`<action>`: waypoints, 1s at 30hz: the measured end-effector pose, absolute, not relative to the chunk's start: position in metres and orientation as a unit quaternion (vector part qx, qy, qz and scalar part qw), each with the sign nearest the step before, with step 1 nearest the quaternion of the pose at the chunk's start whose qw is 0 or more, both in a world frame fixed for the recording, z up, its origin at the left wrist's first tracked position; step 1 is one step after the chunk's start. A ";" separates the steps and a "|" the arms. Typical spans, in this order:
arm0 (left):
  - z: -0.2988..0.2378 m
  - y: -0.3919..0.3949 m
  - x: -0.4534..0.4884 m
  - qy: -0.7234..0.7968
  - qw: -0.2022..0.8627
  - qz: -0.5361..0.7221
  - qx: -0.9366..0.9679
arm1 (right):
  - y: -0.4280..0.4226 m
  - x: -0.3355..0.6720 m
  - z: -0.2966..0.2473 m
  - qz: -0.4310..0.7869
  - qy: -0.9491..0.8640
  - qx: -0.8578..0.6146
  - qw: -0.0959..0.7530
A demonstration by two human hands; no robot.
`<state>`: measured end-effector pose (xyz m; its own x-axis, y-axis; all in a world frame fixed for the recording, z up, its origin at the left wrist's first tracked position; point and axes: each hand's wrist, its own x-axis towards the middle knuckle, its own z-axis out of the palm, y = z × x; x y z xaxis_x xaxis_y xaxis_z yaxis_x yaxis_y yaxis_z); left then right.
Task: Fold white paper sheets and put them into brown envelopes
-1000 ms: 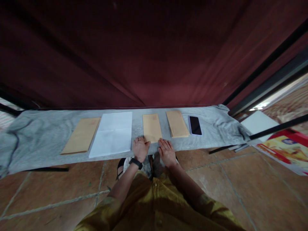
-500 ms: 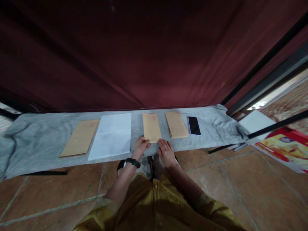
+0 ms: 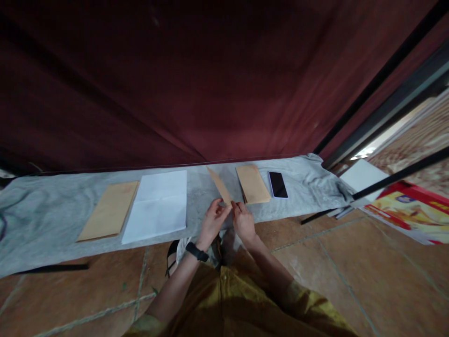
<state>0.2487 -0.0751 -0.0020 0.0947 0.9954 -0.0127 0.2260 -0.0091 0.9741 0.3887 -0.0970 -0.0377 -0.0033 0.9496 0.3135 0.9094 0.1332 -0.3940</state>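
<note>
Between my two hands a brown paper envelope (image 3: 219, 184) is raised and tilted, seen nearly edge-on. My left hand (image 3: 211, 221), with a black band on its wrist, pinches the envelope's near end. On the other side my right hand (image 3: 243, 222) has its fingers closed on the same end. A stack of brown envelopes (image 3: 253, 184) lies to the right of the hands. To the left are white sheets of paper (image 3: 159, 206) with a crease across them, and beyond those more brown envelopes (image 3: 107, 210).
A grey cloth (image 3: 52, 206) covers the narrow table. A phone (image 3: 278, 185) lies right of the envelope stack. Behind hangs a dark red curtain (image 3: 210, 93). Black metal bars (image 3: 400, 180) and a red and yellow box (image 3: 410, 210) stand at the right, above a tiled floor (image 3: 315, 276).
The envelope lay flat on the cloth under my fingers; now it is lifted and turned on edge. My right hand has gone from flat fingers to a closed grip.
</note>
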 end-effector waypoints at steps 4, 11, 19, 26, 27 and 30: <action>-0.009 -0.079 0.248 0.573 0.468 0.413 0.530 | -0.092 0.401 -0.034 0.123 -0.623 -0.658 0.405; -0.019 -0.087 0.251 0.530 0.629 0.405 0.400 | -0.095 0.390 -0.045 0.439 -0.376 -0.566 0.588; -0.014 -0.077 0.264 0.519 0.640 0.402 0.400 | -0.099 0.394 -0.038 0.549 -0.261 -0.502 0.615; -0.004 -0.051 0.259 0.532 0.606 0.427 0.409 | -0.084 0.462 -0.039 0.374 -0.328 -0.642 0.583; -0.004 -0.047 0.256 0.536 0.602 0.432 0.404 | -0.081 0.475 -0.039 0.329 -0.356 -0.680 0.550; -0.006 -0.036 0.244 0.557 0.593 0.449 0.370 | -0.075 0.504 -0.037 0.215 -0.420 -0.773 0.424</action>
<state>0.2443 -0.0361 -0.0064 -0.0236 0.9446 -0.3275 -0.1205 0.3225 0.9389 0.5042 -0.0749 -0.0367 0.5550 0.8315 0.0246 0.4668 -0.2868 -0.8365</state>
